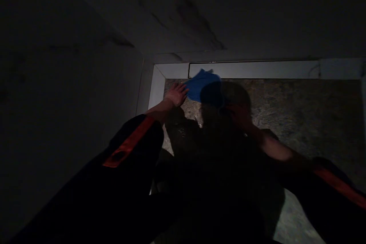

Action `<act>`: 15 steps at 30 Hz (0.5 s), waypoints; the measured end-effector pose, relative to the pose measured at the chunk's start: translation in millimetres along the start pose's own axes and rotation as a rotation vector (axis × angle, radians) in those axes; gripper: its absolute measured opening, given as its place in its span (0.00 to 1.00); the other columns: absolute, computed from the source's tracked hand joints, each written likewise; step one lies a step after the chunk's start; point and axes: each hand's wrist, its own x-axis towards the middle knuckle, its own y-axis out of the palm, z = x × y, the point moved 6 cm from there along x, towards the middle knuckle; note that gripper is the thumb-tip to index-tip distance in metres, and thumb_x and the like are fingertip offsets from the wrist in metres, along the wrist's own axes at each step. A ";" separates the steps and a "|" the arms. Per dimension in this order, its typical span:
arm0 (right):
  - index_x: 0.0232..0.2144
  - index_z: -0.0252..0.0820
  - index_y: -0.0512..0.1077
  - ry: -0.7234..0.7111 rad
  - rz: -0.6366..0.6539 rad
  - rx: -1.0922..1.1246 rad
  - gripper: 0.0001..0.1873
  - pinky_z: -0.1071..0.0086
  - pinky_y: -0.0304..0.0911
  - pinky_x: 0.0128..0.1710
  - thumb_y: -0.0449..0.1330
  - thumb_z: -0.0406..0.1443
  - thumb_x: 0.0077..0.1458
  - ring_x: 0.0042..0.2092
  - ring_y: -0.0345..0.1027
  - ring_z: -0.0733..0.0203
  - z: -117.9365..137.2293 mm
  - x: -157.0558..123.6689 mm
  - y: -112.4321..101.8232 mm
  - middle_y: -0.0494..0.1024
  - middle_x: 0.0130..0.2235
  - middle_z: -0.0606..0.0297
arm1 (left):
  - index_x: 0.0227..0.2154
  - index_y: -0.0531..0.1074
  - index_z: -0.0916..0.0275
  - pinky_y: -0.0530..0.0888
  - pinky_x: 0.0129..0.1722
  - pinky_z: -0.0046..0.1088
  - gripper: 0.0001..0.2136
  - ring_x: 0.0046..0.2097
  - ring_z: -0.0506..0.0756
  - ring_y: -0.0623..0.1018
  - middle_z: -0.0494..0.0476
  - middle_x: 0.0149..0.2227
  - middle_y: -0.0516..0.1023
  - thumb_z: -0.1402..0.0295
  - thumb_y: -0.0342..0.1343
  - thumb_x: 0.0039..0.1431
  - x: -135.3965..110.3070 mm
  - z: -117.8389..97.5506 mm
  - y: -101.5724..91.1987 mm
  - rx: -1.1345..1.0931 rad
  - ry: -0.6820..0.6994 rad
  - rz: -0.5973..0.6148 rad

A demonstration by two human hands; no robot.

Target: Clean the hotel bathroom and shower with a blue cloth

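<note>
A crumpled blue cloth [203, 87] lies against the speckled brown stone panel [303, 114], just below its white trim. My left hand [175, 94] is flat on the stone with its fingers spread, the fingertips touching the cloth's left edge. My right hand [239, 116] sits in deep shadow on the stone, to the right of the cloth and close to it. Its fingers are too dark to make out. The cloth's lower right part also falls in shadow.
A white trim strip [251, 70] frames the stone's top and left edges. Dark grey walls [71, 103] rise at the left and above. Both my black sleeves [128, 143] have orange stripes. Small wet glints [183, 131] show on the shadowed stone.
</note>
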 end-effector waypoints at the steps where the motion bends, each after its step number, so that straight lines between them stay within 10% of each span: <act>1: 0.55 0.38 0.77 -0.049 0.051 0.001 0.22 0.50 0.54 0.65 0.50 0.31 0.65 0.61 0.67 0.50 25.1 26.9 11.5 0.74 0.62 0.55 | 0.68 0.60 0.72 0.41 0.72 0.56 0.25 0.74 0.65 0.54 0.72 0.72 0.56 0.66 0.44 0.73 -34.5 24.9 15.1 -0.016 -0.084 0.022; 3: 0.57 0.40 0.76 -0.147 0.165 -0.011 0.23 0.50 0.53 0.64 0.50 0.30 0.65 0.61 0.64 0.49 69.3 56.1 35.1 0.72 0.64 0.58 | 0.68 0.58 0.74 0.40 0.72 0.55 0.25 0.74 0.63 0.54 0.71 0.72 0.56 0.66 0.44 0.73 -110.1 44.6 51.2 -0.055 -0.233 0.081; 6: 0.57 0.47 0.77 -0.315 0.375 -0.041 0.24 0.50 0.56 0.62 0.51 0.29 0.65 0.60 0.62 0.47 93.9 35.2 59.7 0.71 0.65 0.65 | 0.67 0.60 0.72 0.45 0.72 0.55 0.25 0.73 0.63 0.56 0.69 0.70 0.61 0.67 0.43 0.72 -208.8 9.6 103.8 -0.141 -0.374 0.181; 10: 0.55 0.50 0.78 -0.443 0.577 -0.069 0.26 0.50 0.60 0.61 0.50 0.28 0.62 0.58 0.64 0.49 51.3 -51.1 52.7 0.73 0.63 0.66 | 0.67 0.63 0.70 0.48 0.72 0.57 0.24 0.74 0.67 0.55 0.73 0.71 0.58 0.72 0.43 0.70 -282.2 -104.4 144.1 -0.273 -0.413 0.254; 15: 0.46 0.51 0.83 -0.335 0.654 -0.055 0.21 0.55 0.66 0.59 0.52 0.32 0.59 0.55 0.71 0.53 -12.0 -167.6 -11.2 0.81 0.54 0.63 | 0.62 0.71 0.64 0.59 0.69 0.55 0.22 0.68 0.69 0.66 0.73 0.64 0.70 0.69 0.51 0.67 -311.1 -273.5 148.5 -0.439 -0.289 0.318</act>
